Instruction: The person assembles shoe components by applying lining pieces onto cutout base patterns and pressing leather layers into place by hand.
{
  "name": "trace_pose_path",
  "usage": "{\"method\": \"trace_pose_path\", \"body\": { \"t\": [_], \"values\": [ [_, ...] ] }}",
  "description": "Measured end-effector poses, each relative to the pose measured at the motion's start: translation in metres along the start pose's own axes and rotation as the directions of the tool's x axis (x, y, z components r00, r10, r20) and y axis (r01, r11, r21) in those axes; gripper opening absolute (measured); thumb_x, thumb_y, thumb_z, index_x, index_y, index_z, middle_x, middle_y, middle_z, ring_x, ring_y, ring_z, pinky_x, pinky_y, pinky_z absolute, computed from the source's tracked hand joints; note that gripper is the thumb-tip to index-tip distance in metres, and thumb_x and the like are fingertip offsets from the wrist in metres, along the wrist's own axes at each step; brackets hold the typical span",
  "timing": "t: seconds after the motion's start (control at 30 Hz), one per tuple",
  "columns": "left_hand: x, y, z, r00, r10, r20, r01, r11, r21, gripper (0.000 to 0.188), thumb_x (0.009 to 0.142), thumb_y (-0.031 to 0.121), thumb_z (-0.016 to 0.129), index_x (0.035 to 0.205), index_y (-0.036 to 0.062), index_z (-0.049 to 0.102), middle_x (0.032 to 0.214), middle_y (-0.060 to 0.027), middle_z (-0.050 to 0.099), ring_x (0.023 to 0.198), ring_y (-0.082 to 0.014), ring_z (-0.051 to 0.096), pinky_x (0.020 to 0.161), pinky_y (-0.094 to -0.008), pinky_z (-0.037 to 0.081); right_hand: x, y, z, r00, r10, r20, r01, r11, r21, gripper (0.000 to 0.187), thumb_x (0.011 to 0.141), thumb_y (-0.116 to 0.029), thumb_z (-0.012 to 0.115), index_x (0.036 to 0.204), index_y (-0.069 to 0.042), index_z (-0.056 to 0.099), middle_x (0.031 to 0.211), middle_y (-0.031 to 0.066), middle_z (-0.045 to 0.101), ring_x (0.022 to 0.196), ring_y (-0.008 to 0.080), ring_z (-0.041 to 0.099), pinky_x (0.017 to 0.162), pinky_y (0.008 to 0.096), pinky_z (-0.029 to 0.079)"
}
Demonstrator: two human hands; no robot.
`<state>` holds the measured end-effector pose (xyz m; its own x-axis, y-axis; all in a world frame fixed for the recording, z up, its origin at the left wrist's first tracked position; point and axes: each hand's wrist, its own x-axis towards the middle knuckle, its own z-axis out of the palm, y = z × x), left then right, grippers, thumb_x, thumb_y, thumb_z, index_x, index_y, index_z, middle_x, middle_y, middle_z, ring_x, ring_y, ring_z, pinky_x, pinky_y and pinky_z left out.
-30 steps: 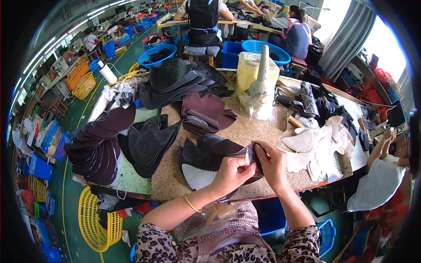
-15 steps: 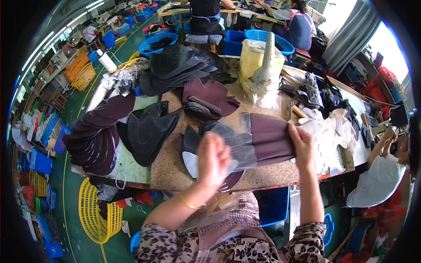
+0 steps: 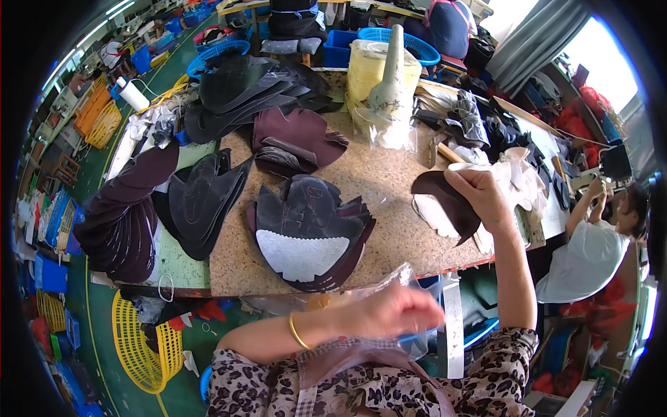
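Observation:
My right hand pinches a curved dark brown shoe-upper piece by its upper edge, at the right of the tabletop. A white backing patch shows along the piece's lower left side. My left hand is over the table's front edge, its fingers smeared by motion. Clear plastic film is beside and around it; whether the fingers grip it is unclear. Left of my right hand lies a stack of dark upper pieces, the top one bearing a pale zigzag-edged patch.
Fanned brown pieces and black pieces lie at left, more black ones behind. A grey cone stands by a yellowish block. White scraps lie at right. A yellow basket is on the floor; a co-worker sits at right.
The brown piece's film has come away from it. My left hand has moved right and down toward the table's front edge. My right hand now holds the piece slightly higher in view.

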<state>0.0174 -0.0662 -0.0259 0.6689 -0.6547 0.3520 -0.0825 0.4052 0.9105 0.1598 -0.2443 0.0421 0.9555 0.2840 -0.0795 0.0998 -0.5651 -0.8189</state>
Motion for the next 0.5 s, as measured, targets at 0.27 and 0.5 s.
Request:
{"method": "trace_pose_path", "body": {
  "t": [0.27,0.5],
  "values": [
    [-0.001,0.005,-0.035,0.884,-0.432,-0.179,-0.01,0.365,-0.931,0.096,0.078,0.072,0.038,0.129,-0.0089,0.029,0.119,-0.0189,0.048,0.117,-0.0286,0.045,0.105,-0.0458,0.03,-0.037,-0.044,0.05,0.829,-0.438,0.347,0.485,0.873,-0.056,0.017,0.083,-0.017,0.062,0.091,-0.002,0.066,0.067,0.0075,0.062,0.059,0.0094,0.057,0.056,0.0266,0.048],
    [-0.011,0.024,-0.052,0.799,-0.375,-0.471,-0.224,0.541,-0.811,0.063,0.089,0.057,0.035,0.128,0.0077,0.042,0.126,-0.0117,0.048,0.12,-0.0271,0.044,0.102,-0.0452,0.035,-0.099,-0.017,0.063,0.894,-0.343,-0.288,0.342,0.938,-0.054,0.057,0.063,-0.017,0.08,0.112,-0.001,0.054,0.103,0.0128,0.058,0.057,0.0118,0.054,0.048,0.0249,0.046]
  ]
}}
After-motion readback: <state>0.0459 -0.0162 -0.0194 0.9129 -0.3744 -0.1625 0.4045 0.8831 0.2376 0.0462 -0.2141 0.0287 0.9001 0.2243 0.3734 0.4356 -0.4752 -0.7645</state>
